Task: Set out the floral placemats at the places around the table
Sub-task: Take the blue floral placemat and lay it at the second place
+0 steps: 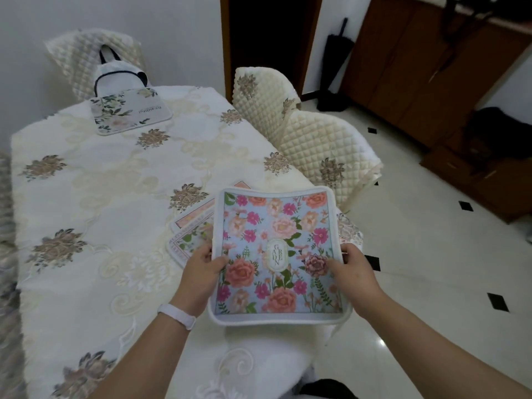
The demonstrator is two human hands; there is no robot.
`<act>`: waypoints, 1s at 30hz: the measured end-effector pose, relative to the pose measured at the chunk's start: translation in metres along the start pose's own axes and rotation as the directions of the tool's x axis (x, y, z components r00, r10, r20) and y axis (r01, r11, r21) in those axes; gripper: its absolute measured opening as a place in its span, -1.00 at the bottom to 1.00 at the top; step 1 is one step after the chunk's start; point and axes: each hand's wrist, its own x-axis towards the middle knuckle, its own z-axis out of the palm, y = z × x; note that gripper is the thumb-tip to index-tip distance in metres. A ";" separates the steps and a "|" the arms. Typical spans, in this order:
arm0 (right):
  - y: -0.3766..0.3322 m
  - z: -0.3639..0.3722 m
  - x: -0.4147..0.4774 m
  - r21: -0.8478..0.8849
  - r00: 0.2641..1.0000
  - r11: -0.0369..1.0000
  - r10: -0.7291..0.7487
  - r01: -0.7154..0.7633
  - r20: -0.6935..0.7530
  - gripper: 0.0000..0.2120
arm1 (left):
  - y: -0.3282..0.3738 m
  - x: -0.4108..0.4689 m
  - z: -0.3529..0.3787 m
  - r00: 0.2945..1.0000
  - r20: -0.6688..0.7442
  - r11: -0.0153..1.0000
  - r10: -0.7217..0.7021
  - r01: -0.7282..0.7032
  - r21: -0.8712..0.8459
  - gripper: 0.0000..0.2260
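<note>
I hold a blue floral placemat (276, 249) with pink and peach roses above the table's right edge. My left hand (201, 266) grips its left side and my right hand (349, 269) grips its right side. Under it, partly hidden, lie two more placemats (190, 231) with peach borders on the tablecloth. A pale placemat (129, 112) with green leaves lies flat at the far end of the table (100, 197).
A white bag (115, 73) with dark handles stands at the table's far end. Quilted cream chairs stand at the far end (86, 53) and along the right side (316, 139). Dark wooden cabinets (431, 76) line the right wall over a tiled floor.
</note>
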 end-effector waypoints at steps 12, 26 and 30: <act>0.026 -0.087 0.012 0.096 0.997 0.994 -0.051 0.056 -0.050 -0.89 | 0.030 -0.011 0.098 0.994 0.056 0.983 0.089 -0.097 0.157 -0.84; 0.096 -0.325 0.108 0.105 0.984 0.992 -0.044 0.063 -0.173 -0.91 | 0.065 -0.011 0.375 0.987 0.154 0.987 0.044 -0.067 0.148 -0.87; 0.109 -0.380 0.130 0.084 0.976 0.995 -0.043 0.062 -0.213 -0.84 | 0.069 -0.004 0.440 0.982 0.184 0.988 0.048 -0.074 0.137 -0.84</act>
